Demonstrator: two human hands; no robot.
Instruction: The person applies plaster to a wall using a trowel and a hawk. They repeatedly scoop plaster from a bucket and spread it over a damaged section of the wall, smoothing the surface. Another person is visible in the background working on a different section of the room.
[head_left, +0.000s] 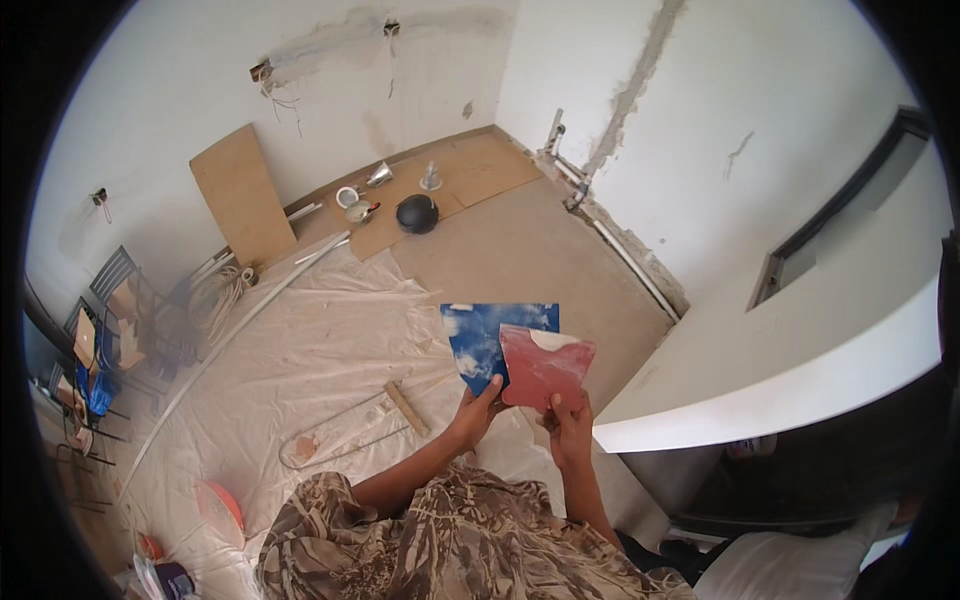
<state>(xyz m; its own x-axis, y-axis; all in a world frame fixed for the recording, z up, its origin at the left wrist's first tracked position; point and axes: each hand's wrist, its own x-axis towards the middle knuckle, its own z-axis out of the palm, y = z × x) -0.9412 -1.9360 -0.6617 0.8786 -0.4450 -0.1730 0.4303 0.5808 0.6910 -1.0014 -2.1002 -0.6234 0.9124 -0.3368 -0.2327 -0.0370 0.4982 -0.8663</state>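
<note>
head view: the left hand (478,412) pinches the lower edge of a blue scraper blade (482,345), thumb on its face, so it stands up flat toward the eyes. the right hand (567,425) grips a red scraper blade (545,365) from below, overlapping the blue one's right edge, perhaps for comparing. beyond the left hand, a wooden stick (407,408) lies on the plastic sheet (320,340).

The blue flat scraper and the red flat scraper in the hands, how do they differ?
The blue flat scraper sits in the left hand, behind; the red flat scraper sits in the right hand, overlapping it in front. The blue looks squarer, the red more tapered. Both carry white smears.
</note>
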